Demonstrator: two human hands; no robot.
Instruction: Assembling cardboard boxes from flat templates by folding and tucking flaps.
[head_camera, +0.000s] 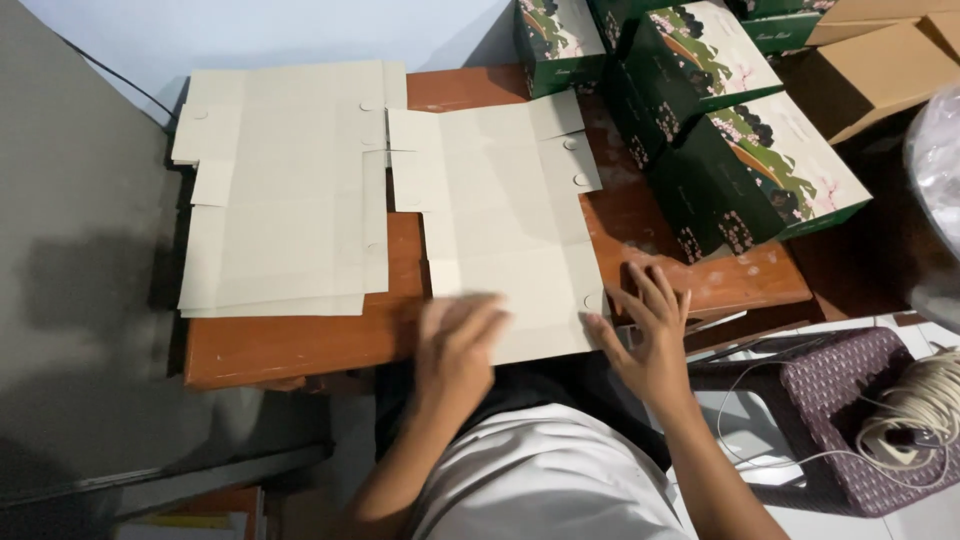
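Observation:
A flat, unfolded grey cardboard box blank (500, 210) lies on the brown wooden table (300, 345), its near edge hanging toward me. My left hand (455, 345), blurred, rests flat on the blank's near left part. Fingers spread, my right hand (650, 335) touches the blank's near right corner and the table beside it. Neither hand grips anything.
A stack of similar flat blanks (285, 190) lies at the table's left. Several assembled dark green printed boxes (750, 170) stand at the right and back. Plain brown cartons (880, 70) sit far right. A purple wicker basket (840, 400) with coiled cream rope (920, 410) is at lower right.

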